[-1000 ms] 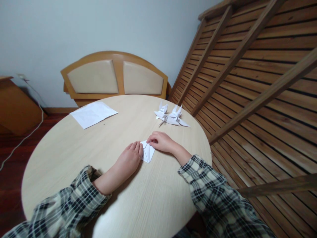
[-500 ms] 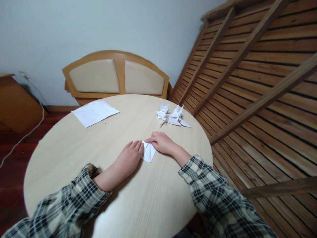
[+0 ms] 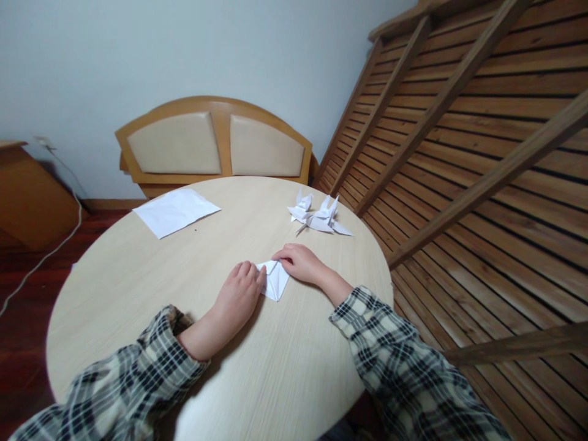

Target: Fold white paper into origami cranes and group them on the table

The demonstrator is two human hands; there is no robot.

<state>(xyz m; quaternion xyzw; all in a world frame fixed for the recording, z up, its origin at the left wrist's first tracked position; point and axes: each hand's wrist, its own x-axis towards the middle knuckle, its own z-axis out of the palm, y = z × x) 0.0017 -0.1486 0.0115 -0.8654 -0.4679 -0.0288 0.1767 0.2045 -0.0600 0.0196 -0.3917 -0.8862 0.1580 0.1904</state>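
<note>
Between the left hand (image 3: 239, 289) and right hand (image 3: 301, 263) lies the folded paper (image 3: 277, 283). The left fingers have just drawn back, baring more of its far edge, seemingly freeing that fold; the right fingertips touch it. Whether either pinches, I cannot tell. Beyond them sit paper cranes (image 3: 320, 223).

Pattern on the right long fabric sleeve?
Right long fabric sleeve: black, grey and cream plaid; best seen in the head view.

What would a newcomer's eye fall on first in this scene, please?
Probably the left hand and right hand, both touching a small folded paper on the round table. Next, white paper birds stand near the table's far right edge. Large and brown, a slatted wooden panel fills much of the picture's right side.
</note>
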